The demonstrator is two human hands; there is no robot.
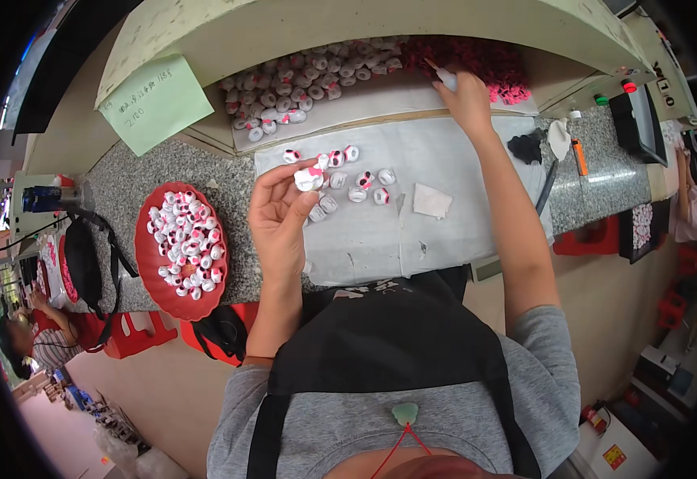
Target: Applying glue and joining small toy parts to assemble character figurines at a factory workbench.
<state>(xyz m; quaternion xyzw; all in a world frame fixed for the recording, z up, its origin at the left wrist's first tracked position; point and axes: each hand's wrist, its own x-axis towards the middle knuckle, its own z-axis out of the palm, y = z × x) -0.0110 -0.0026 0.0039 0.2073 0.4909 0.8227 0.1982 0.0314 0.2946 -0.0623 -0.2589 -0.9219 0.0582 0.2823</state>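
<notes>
My left hand [279, 209] pinches a small white figure with pink patches [310, 178] between thumb and fingers, above the white sheet [364, 251]. Stretched to the far right, my right hand [467, 102] is closed on a small white bottle with a thin tip [446, 78]. Its tip points toward a heap of pink and dark red pieces [488, 72] under the shelf. Several white pieces with pink and black marks [358, 194] lie on the sheet near my left hand. Beside them rests a small white square pad [432, 200].
A red scalloped dish [144, 254] full of white and pink pieces stands at left. White ring-like pieces [284, 88] pile up under the overhanging shelf [364, 22]. At right lie a black cloth scrap [526, 147], an orange cutter [579, 157] and a black tray [638, 128]. Other people sit at both sides.
</notes>
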